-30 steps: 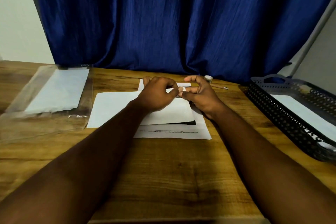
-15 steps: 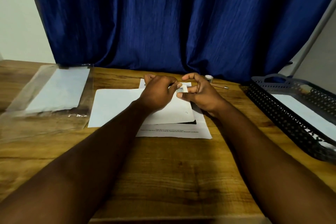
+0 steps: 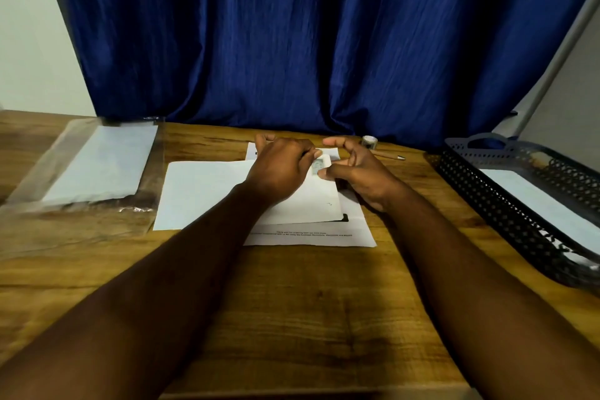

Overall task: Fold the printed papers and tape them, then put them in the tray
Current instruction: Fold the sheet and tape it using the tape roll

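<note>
Grip: a short piece of tape (image 3: 319, 164) is pinched at both ends, one end by the curled fingertips of the left hand (image 3: 280, 169), the other by the thumb and a finger of the right hand (image 3: 361, 174), and it is held stretched between them.
Folded paper: the folded paper (image 3: 207, 195) lies flat directly beneath the grip; whether the tape is touching it yet cannot be told.
Printed sheet: a printed sheet (image 3: 311, 236) is spread under the folded paper, on the near side of the grip.
Tape roll: the tape roll (image 3: 369, 141) stands just beyond the right hand, with a pen (image 3: 388, 155) beside it.
Tray: the tray (image 3: 480, 178) is set well to the right of the grip, with a white sheet (image 3: 532, 201) lying in it.
Risk, tape: if tension is lost at either end, the strip is likely to curl and stick to itself or to a fingertip.
Risk, placement: if the strip is lowered askew, the printed sheet underneath may be caught and the two papers stuck together.
Risk, fold: the flap is not seen to be pressed down, so the fold may spring open before it is sealed.
</note>
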